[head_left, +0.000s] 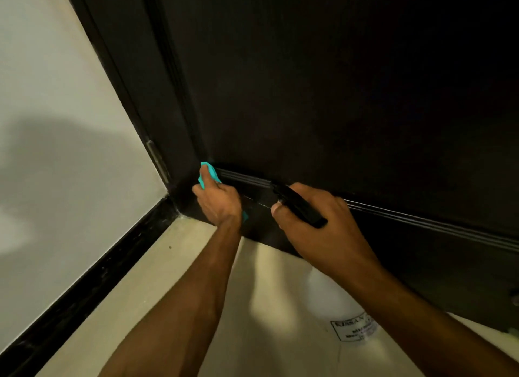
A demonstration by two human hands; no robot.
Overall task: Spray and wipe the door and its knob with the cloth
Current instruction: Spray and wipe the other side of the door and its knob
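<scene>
A pale plastered wall (56,110) meets a very dark wooden door (337,81) in its dark frame, low down near a floor of cream tiles (182,278) edged with a black skirting strip (84,286). Along the foot of the door runs a ridged horizontal moulding (421,222). A small metal hinge (157,160) shows on the frame beside the wall.

Both bare forearms reach in from below. The right hand (314,222) is curled round the black trigger head (297,205) of a white translucent plastic spray bottle (339,306), whose labelled body hangs beneath the wrist, above the tiles; the nozzle points at the door's bottom panel. The left hand (219,202) grips a bunched turquoise cloth (209,173), fingers closed over it, pressing it to the left end of the moulding, right in the corner where door meets frame. A little of the cloth peeks out under the wrist. I can't make out the knob from here.
</scene>
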